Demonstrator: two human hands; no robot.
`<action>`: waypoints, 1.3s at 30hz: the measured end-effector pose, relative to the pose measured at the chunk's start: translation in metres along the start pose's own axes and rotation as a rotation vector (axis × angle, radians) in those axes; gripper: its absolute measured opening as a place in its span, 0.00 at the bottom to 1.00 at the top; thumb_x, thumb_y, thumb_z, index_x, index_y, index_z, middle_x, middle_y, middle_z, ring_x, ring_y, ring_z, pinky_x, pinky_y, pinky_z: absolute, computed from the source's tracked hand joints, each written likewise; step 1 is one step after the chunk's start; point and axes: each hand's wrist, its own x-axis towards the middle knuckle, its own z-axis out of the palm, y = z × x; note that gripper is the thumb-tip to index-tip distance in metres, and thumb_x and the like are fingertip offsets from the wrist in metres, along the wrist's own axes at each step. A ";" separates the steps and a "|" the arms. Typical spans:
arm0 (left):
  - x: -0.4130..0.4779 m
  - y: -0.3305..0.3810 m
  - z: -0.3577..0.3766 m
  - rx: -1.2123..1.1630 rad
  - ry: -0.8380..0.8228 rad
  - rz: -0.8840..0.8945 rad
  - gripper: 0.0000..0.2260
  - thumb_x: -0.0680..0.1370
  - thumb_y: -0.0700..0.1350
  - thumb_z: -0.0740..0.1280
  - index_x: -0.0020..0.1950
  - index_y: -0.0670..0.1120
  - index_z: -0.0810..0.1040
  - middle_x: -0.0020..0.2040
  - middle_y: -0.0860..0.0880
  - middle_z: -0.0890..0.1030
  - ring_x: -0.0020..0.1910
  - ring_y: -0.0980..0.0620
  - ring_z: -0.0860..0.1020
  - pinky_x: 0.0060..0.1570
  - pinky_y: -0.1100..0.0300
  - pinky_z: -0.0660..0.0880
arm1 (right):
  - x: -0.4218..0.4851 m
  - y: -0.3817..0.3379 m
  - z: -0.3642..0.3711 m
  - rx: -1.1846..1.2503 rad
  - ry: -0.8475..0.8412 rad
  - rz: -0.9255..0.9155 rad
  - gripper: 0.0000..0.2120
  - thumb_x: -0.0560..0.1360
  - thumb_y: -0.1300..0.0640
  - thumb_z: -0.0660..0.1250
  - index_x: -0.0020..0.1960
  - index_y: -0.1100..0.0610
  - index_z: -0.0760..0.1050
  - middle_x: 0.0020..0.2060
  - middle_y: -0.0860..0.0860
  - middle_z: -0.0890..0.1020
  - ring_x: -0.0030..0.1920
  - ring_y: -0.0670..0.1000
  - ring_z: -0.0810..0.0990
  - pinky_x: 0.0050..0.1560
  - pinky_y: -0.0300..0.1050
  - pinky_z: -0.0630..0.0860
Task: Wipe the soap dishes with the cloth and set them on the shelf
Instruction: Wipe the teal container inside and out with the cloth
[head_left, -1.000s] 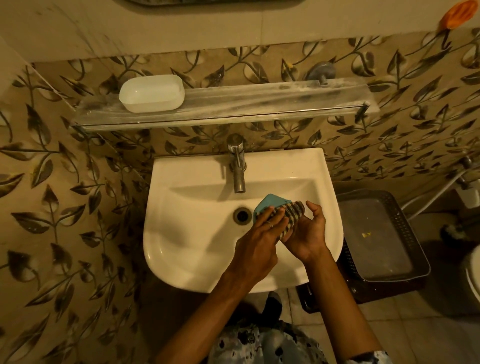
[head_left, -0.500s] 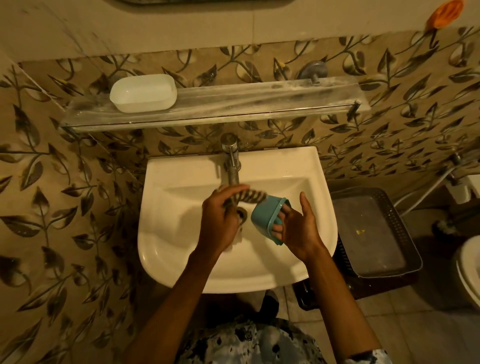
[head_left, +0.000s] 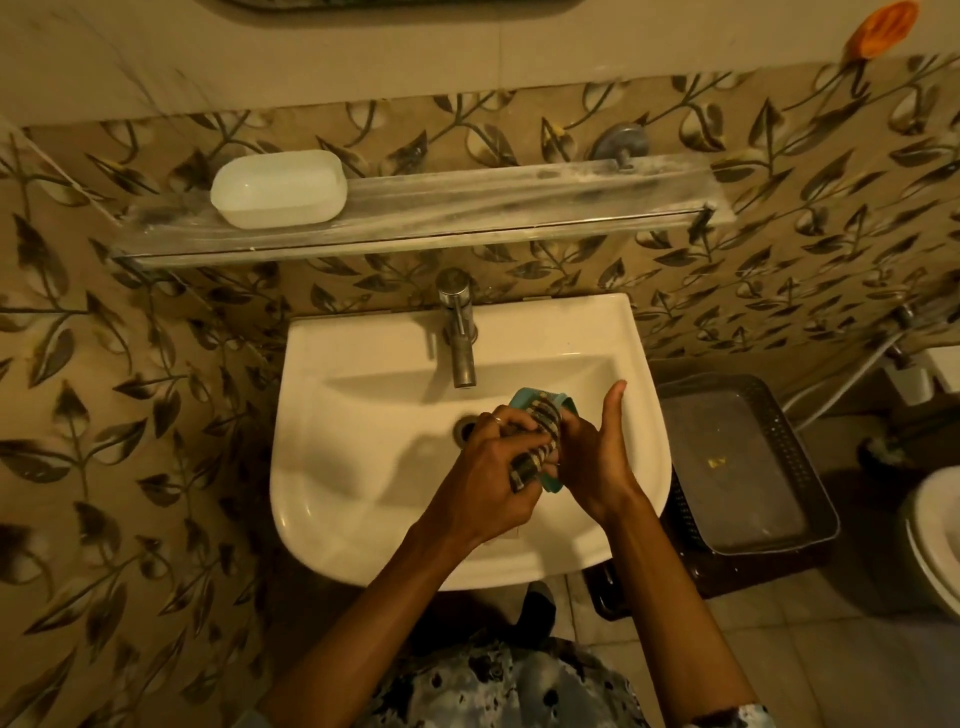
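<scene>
— What's above the white sink (head_left: 363, 415)?
— I see a glass shelf (head_left: 519, 208) with one white soap dish (head_left: 279, 188) already on it.
— And the rest?
— Over the sink, my right hand (head_left: 592, 457) cups the teal soap dish (head_left: 524, 400), thumb raised; my left hand (head_left: 488, 483) presses the striped cloth (head_left: 540, 431) into it, fingers curled. I judge wiping unfinished.

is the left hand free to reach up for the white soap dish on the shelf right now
Probably not yet: the left hand is pressing the cloth into the teal dish. The path up to the white dish looks clear.
</scene>
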 end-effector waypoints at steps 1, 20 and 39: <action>0.000 0.000 -0.002 -0.043 0.040 -0.016 0.18 0.68 0.43 0.70 0.58 0.47 0.80 0.58 0.52 0.72 0.60 0.56 0.71 0.62 0.64 0.70 | 0.001 -0.001 0.000 -0.023 -0.011 -0.005 0.46 0.69 0.23 0.38 0.66 0.53 0.73 0.59 0.56 0.82 0.58 0.56 0.82 0.58 0.50 0.78; 0.015 0.000 -0.006 0.122 0.013 -0.093 0.11 0.72 0.42 0.71 0.54 0.47 0.82 0.54 0.48 0.74 0.56 0.50 0.72 0.56 0.51 0.75 | 0.003 0.004 0.001 -0.158 -0.094 -0.024 0.20 0.76 0.48 0.51 0.59 0.57 0.74 0.47 0.55 0.83 0.43 0.54 0.82 0.51 0.50 0.78; 0.019 -0.013 0.001 0.087 0.139 -0.099 0.10 0.74 0.41 0.69 0.54 0.47 0.82 0.54 0.47 0.75 0.54 0.51 0.74 0.54 0.62 0.73 | 0.006 0.004 0.009 -0.220 -0.014 -0.002 0.21 0.71 0.47 0.57 0.58 0.58 0.74 0.49 0.58 0.81 0.44 0.57 0.80 0.59 0.56 0.74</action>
